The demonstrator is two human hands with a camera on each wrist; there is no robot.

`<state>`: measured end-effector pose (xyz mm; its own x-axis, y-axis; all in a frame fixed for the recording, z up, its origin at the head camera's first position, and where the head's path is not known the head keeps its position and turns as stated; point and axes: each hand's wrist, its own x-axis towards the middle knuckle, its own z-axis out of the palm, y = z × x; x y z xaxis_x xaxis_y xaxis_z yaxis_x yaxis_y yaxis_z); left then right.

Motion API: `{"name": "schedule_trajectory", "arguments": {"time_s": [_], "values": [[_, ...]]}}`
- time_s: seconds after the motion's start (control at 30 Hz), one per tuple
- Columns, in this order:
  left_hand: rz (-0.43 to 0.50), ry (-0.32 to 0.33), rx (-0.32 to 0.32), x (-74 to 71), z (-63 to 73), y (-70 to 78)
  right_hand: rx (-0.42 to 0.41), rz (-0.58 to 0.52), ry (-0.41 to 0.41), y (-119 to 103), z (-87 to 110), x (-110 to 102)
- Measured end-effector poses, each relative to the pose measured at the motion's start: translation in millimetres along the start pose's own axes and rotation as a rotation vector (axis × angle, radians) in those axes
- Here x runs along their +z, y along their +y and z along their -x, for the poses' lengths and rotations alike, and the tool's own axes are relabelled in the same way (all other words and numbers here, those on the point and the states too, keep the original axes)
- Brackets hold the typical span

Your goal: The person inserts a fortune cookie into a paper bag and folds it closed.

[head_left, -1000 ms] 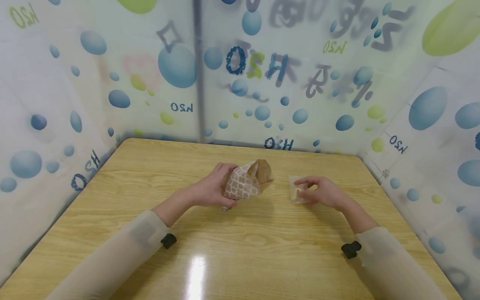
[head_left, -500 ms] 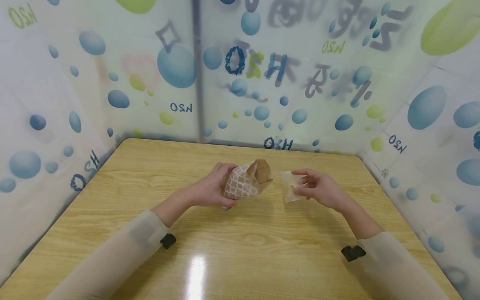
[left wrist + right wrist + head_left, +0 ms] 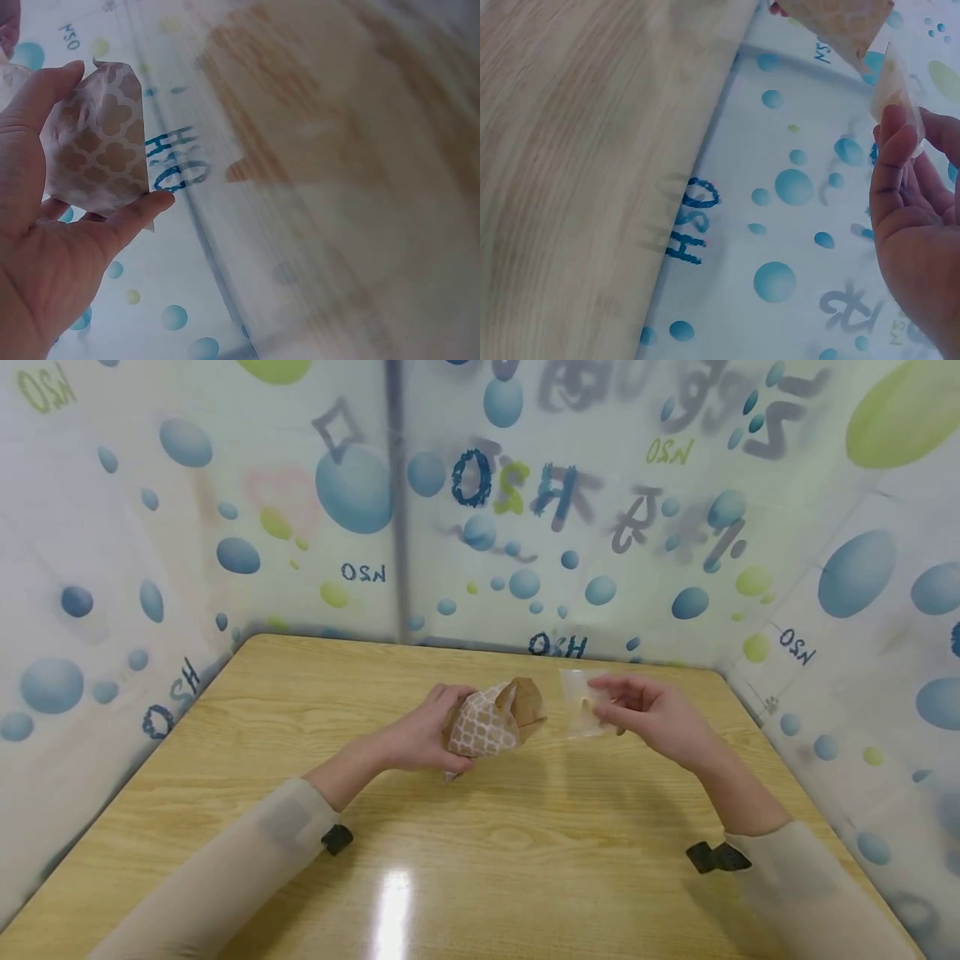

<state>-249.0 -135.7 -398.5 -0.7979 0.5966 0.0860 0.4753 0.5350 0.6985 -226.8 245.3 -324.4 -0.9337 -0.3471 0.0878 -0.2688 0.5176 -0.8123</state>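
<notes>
A brown paper bag [image 3: 483, 727] with a white lattice pattern is in my left hand [image 3: 423, 729], thumb on the near side and fingers over the far side. Its mouth gapes toward the right, showing plain brown paper inside. In the left wrist view the patterned bag [image 3: 109, 142] lies between thumb and fingers. My right hand [image 3: 663, 718] pinches a small translucent packet [image 3: 576, 689] by its right side, just right of the bag's mouth. Something small and pale shows inside the packet. The right wrist view has this packet [image 3: 894, 86] edge-on between thumb and fingertips, close to the bag.
Both hands are over a light wood-grain table [image 3: 480, 860]. Pale curtains [image 3: 285, 585] printed with blue and green drops enclose its back and sides. Each sleeve has a small black device at the cuff, such as the right one [image 3: 717, 857].
My right hand has lifted the packet off the table, first moving it left, then raising it toward the back, higher beside the bag's mouth. The left hand and bag have stayed in place.
</notes>
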Motion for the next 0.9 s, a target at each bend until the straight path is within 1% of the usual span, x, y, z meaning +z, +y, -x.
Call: {"name": "schedule_trajectory", "arguments": {"time_s": [0.23, 0.4, 0.53, 0.67, 0.8, 0.9], "values": [[0.01, -0.006, -0.013, 0.1, -1.0, 1.6, -0.02, 0.055, -0.031, -20.1, -3.1, 6.5], [0.013, -0.006, -0.006, 1.9, -2.5, 2.3, -0.05, 0.077, -0.072, -24.3, -9.8, 15.7], [0.014, -0.01, 0.003, 3.3, -3.1, 2.9, -0.05, 0.072, -0.099, -26.7, -14.7, 22.2], [0.008, -0.014, -0.001, 4.4, -3.1, 3.3, -0.054, 0.083, -0.13, -29.1, -19.8, 27.0], [0.008, -0.021, 0.001, 5.6, -3.0, 3.6, -0.06, 0.118, -0.144, -32.3, -24.7, 30.2], [0.011, -0.029, 0.005, 6.1, -3.4, 3.8, -0.044, 0.139, -0.141, -35.1, -26.6, 30.9]]}}
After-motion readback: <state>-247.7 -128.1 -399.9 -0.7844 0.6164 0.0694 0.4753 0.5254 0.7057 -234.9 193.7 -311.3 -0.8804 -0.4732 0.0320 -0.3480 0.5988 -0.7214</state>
